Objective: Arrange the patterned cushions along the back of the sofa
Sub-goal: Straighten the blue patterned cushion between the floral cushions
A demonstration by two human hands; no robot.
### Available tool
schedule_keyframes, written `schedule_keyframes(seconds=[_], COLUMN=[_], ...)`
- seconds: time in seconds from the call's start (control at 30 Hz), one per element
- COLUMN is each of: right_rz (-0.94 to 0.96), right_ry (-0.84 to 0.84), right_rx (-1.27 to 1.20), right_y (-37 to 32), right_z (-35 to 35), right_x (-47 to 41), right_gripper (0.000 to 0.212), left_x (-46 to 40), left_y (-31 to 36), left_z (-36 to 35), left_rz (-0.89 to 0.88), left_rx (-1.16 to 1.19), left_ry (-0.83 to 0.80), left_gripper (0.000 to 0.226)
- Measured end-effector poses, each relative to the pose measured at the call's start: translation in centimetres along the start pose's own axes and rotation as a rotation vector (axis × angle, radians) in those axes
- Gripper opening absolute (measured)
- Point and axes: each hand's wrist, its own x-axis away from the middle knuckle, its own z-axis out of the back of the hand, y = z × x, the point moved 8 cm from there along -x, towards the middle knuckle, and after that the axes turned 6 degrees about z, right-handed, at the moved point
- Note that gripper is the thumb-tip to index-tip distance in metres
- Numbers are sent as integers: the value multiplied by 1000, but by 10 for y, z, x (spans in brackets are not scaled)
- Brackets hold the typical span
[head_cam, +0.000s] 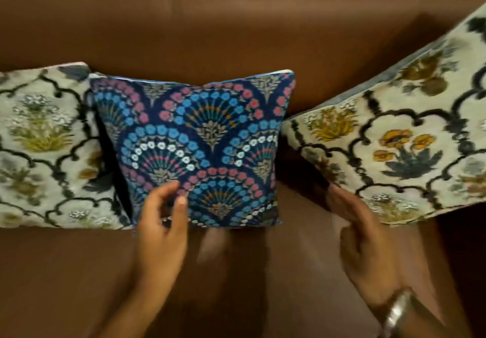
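Note:
A blue cushion with fan-shaped flower patterns stands upright against the brown sofa back. A cream floral cushion leans beside it on the left, touching it. My left hand hovers at the blue cushion's lower edge, with fingers apart and nothing held. A second cream floral cushion on the right is tilted, its left corner low and its right side raised. My right hand, blurred, grips that cushion at its lower left edge. A gap separates it from the blue cushion.
The brown leather seat stretches across the front. A metal bracelet is on my right wrist. Part of the sofa back shows between the blue cushion and the tilted one.

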Motion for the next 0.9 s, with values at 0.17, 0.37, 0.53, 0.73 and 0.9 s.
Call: schedule_keyframes(seconds=[0.17, 0.37, 0.53, 0.73, 0.9], right_rz=[-387, -337, 244, 138, 7], right_ry=[80, 8, -6, -90, 255], right_rx=[-550, -383, 195, 554, 597], right_y=[-7, -45, -126, -120, -142], right_z=[-122, -148, -91, -123, -134], right_x=[-56, -65, -94, -139, -94], right_gripper=[55, 86, 77, 84, 84], left_x=[-99, -96, -55, -81, -76], left_y=[-28, -47, -70, -63, -98], left_z=[57, 25, -19, -43, 19], left_rz=[198, 682, 812, 738, 589], left_rx=[-121, 299, 486, 707, 508], left_ry=[99, -377, -457, -219, -457], left_gripper=[56, 78, 113, 97, 56])
